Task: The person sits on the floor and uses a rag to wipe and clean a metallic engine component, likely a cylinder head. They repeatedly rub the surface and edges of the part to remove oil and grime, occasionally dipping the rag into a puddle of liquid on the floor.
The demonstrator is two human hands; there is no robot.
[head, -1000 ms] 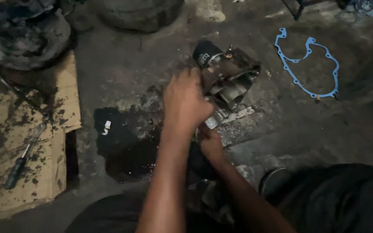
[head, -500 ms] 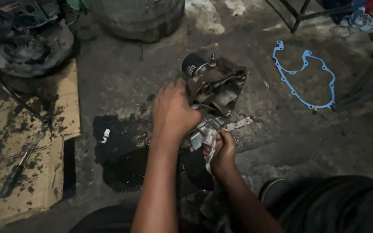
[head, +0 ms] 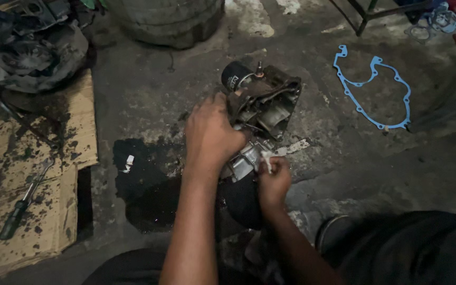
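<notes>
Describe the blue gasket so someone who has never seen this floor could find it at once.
Start from the greasy engine casing that the left hand steadies on the concrete floor, then look to its upper right. There a thin blue gasket lies flat: an open looping outline with small bolt holes, the only bright blue thing among dark, oily parts.

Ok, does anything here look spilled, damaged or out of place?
Yes. A dark wet puddle spreads over the floor left of the engine part that the left hand steadies; it looks like spilled oil. The cardboard at left is spattered dark. The right hand pinches something small and pale.
</notes>
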